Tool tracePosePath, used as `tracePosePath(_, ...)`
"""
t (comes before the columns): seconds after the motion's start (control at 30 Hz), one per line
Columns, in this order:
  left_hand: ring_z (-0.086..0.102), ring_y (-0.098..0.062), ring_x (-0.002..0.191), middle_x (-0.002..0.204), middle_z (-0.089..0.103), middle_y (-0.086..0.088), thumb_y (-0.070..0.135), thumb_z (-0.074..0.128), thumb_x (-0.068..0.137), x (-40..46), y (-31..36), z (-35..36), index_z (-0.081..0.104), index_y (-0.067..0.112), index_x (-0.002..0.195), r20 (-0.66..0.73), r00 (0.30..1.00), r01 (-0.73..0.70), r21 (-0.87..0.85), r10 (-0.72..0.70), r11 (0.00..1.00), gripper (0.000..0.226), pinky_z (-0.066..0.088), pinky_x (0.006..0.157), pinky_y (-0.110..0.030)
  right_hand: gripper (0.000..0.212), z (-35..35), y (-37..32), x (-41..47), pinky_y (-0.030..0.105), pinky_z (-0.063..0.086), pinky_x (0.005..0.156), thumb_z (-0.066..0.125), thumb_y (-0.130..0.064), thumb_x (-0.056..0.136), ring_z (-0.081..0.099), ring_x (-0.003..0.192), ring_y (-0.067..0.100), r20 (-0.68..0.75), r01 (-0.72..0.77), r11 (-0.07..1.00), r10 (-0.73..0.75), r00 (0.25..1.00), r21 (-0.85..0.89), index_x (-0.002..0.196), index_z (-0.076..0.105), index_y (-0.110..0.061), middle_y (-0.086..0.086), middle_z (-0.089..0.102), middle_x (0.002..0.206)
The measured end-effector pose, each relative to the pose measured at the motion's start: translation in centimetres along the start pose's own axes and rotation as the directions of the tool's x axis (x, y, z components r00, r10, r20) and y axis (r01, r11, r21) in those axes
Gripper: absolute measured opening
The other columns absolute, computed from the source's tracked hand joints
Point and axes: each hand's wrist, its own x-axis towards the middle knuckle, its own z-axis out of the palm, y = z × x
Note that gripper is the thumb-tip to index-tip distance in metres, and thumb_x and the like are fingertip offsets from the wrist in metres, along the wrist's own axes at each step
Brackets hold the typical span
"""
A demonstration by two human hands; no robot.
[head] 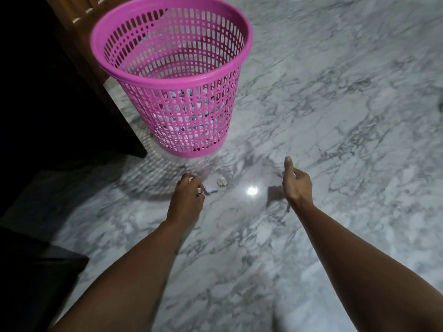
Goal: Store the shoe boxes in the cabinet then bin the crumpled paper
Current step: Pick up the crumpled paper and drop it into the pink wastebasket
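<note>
Far left we see dark wooden furniture (79, 44), prob. the cabinet; no shoe boxes in view, so we judge that part done. Next, the pink basket (171, 75) stands on the marble floor (335, 116), w/ crumpled paper (189, 116) already showing white through its mesh near the bottom.

Our left hand (185, 200) is low by the floor, just in front of the basket; fingers curled, and bits of white at the fingertips suggest the grip is closed on a paper scrap (blurred, so a judgement). Just right of it, two more scraps (217, 184) lie on the floor, touching or nearly so.

Handling: paper wads are v. light, soft, crushable, not fragile. A pinch anywhere works; squeeze to compact, since light wads may bounce off the rim.

Right hand (296, 185) hovers apart from the scraps, thumb up, fingers loosely bent. A small pale bit shows at its fingers, but we can't tell if that grip holds anything.
</note>
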Motion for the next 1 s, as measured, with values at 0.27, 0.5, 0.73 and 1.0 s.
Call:
tracePosePath(0.27,0.063,-0.021,0.09,0.111,0.053,0.003,0.013,0.045,0.08,1.9,1.2,0.4,0.067,0.023,0.096,-0.043,0.999,0.02,-0.008,-0.02,1.0,0.029,0.049,0.063,-0.033,0.025,4.3,-1.4,-0.3,0.035,0.051,0.079,0.05,-0.024,0.094,0.068,0.09,0.029,0.251,0.338,0.911,-0.278,0.927,-0.238,0.109,0.069,-0.021,0.008,0.074,0.089)
tracePosePath(0.5,0.054,-0.031,0.104,0.12,0.05,-0.008,0.036,0.054,0.087,-0.2,0.3,2.4,0.06,0.027,0.126,0.121,0.989,-0.123,0.376,0.082,0.919,0.04,0.052,0.084,-0.042,0.033,11.3,-1.9,-2.0,0.04,0.044,0.069,0.04,-0.039,0.105,0.068,0.094,0.039,0.627,0.693,0.519,-0.333,0.704,-0.501,0.134,0.041,-0.022,0.015,0.072,0.106)
tracePosePath(0.73,0.054,-0.035,0.094,0.11,0.051,-0.011,0.03,0.047,0.084,-0.1,0.3,2.7,0.054,0.016,0.1,0.1,0.992,-0.109,0.414,0.074,0.904,0.023,0.05,0.079,-0.045,0.022,11.4,-1.0,-2.2,0.038,0.041,0.064,0.043,-0.036,0.104,0.067,0.087,0.039,0.6,0.678,0.521,-0.342,0.723,-0.52,0.113,0.044,-0.015,0.014,0.07,0.103)
tracePosePath(1.0,0.054,-0.032,0.078,0.094,0.047,-0.003,0.028,0.056,0.085,-0.6,2.1,-0.1,0.047,0.019,0.086,0.14,0.977,0.162,0.014,-0.162,0.987,0.013,0.045,0.068,-0.043,0.025,5.5,-1.2,-0.6,0.035,0.042,0.067,0.057,-0.032,0.092,0.064,0.086,0.037,0.208,0.228,0.885,-0.153,0.966,-0.405,0.09,0.059,-0.007,0.013,0.068,0.084)
